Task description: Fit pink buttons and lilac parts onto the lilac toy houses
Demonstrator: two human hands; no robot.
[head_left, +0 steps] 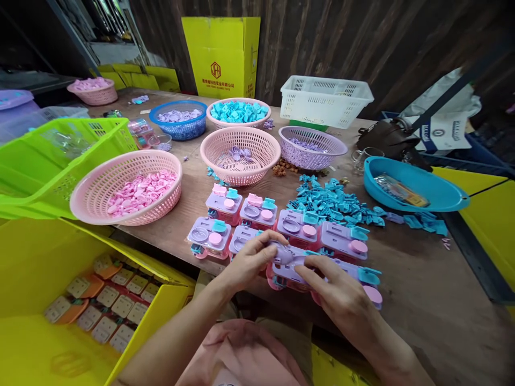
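Both hands work on one purple-and-pink toy unit [290, 272] at the table's near edge. My left hand [250, 259] pinches a small round purple piece [284, 254] against the unit's top. My right hand [337, 294] grips the same unit from the right, fingers curled over it. Several finished-looking units [257, 210] with teal and pink parts stand in rows just beyond my hands. A loose pile of teal clips [333, 202] lies to the right of them.
Baskets stand behind: pink discs [137, 190], purple pieces in a pink basket [240, 155], a purple basket [311, 146], a blue one [179, 118], teal parts [238, 111]. A blue tray [414, 185] sits right, a yellow bin with toy bodies [100, 300] lower left, green crate [60, 155] left.
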